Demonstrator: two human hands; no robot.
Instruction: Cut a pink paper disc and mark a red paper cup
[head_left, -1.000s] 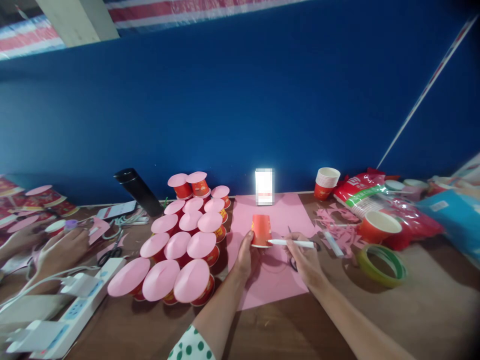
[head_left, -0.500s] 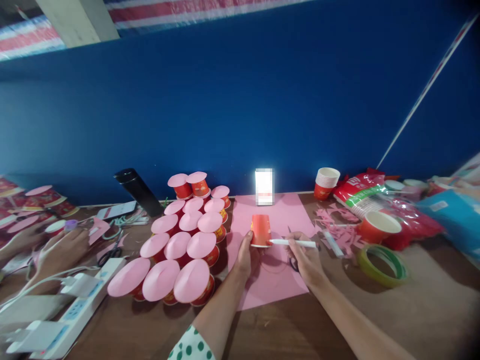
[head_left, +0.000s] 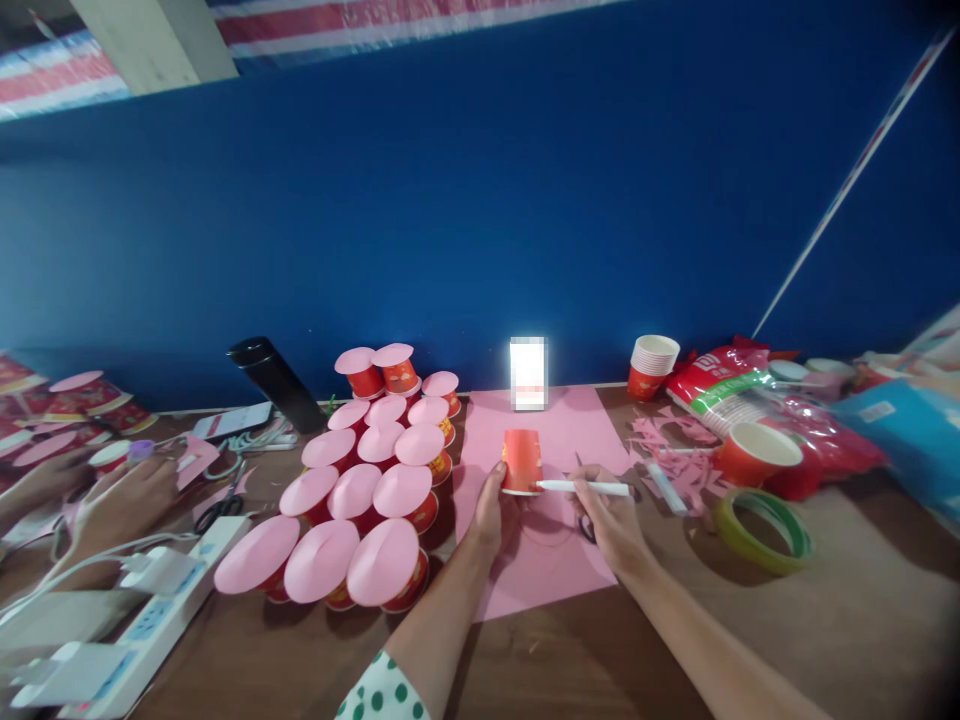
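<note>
A red paper cup (head_left: 523,460) stands upside down on a pink paper sheet (head_left: 551,425). My left hand (head_left: 487,515) is closed around the cup's left side and holds it down. My right hand (head_left: 611,515) grips a white pen (head_left: 585,488) whose tip touches the paper at the cup's rim on the right side. A faint drawn circle shows on the pink sheet just in front of the cup. Dark scissors (head_left: 586,527) lie partly hidden under my right hand.
Several red cups with pink paper discs (head_left: 375,480) stand at the left. A cup stack (head_left: 652,365), plastic bags (head_left: 757,400), an open cup (head_left: 754,452), pink scraps (head_left: 675,455) and a green tape roll (head_left: 763,530) lie right. Another person's hand (head_left: 112,500), a power strip (head_left: 150,610) and a black flask (head_left: 276,382) are at far left.
The pen tip has crept slightly left along the cup's rim; both hands otherwise hold their places.
</note>
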